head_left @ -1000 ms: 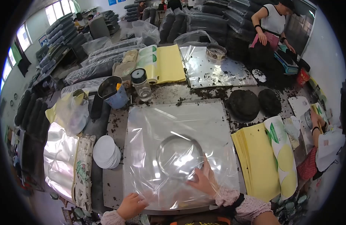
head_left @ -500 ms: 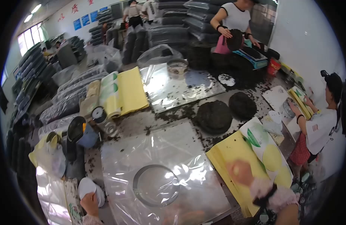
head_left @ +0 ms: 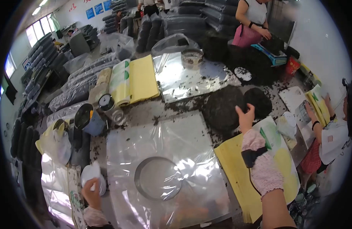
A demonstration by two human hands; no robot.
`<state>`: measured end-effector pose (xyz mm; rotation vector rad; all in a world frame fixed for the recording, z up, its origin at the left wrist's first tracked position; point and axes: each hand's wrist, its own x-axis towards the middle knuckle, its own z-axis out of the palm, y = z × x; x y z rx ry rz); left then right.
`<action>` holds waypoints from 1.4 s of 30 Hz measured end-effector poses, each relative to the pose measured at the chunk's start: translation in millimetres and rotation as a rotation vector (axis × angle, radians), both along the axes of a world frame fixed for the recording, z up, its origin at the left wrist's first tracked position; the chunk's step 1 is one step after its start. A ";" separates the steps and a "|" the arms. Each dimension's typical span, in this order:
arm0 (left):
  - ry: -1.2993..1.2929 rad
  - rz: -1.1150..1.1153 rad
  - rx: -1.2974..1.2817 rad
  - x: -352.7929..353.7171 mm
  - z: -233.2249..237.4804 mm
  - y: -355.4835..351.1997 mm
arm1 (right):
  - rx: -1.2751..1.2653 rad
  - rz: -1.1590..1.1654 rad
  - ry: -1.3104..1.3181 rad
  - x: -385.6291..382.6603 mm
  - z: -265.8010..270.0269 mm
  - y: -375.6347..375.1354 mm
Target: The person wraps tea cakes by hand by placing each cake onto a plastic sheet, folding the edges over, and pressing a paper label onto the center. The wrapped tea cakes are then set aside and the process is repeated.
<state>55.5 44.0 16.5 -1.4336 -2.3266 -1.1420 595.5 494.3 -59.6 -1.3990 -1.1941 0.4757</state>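
Observation:
At the lower left, my left hand (head_left: 93,195) pinches a white round paper piece (head_left: 95,168), raised over a stack of similar white discs (head_left: 102,186). My right hand (head_left: 245,117) reaches forward, thumb and fingers closed around the near right edge of a dark, round pressed cake (head_left: 223,108), which tilts up. A second dark cake (head_left: 258,104) lies right behind the fingers. Between my hands, a clear plastic sheet (head_left: 126,149) covers a metal plate, with a ring (head_left: 137,178) showing at its middle. Yellow sheets (head_left: 231,160) with green-printed white wrappers (head_left: 284,168) lie under my right forearm.
Behind stands a metal tray (head_left: 176,89) with a round tin (head_left: 192,58). Dark loose leaf (head_left: 256,68) is heaped near a scale (head_left: 273,57). A blue cup (head_left: 93,124) and glass jar (head_left: 114,110) stand left. Co-workers work at the back and right.
My right hand has moved from above the yellow sheets forward to the dark cake and taken its edge; the cake has tilted up. My left hand has lifted a white piece. The view has shifted.

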 end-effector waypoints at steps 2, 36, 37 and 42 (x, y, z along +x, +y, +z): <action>0.124 -0.315 0.035 77.4 29.9 31.1 | -0.017 0.195 0.425 -26.6 32.9 -43.5; 0.314 -0.556 -0.947 151.7 -38.4 121.4 | -0.279 1.099 -1.274 -248.4 36.8 -271.0; 0.313 -0.577 -0.956 148.9 -43.6 123.6 | -0.281 1.100 -1.270 -250.6 33.9 -268.9; 0.226 -0.599 -0.909 148.8 -31.3 115.2 | -0.227 1.077 -1.209 -245.1 38.5 -272.9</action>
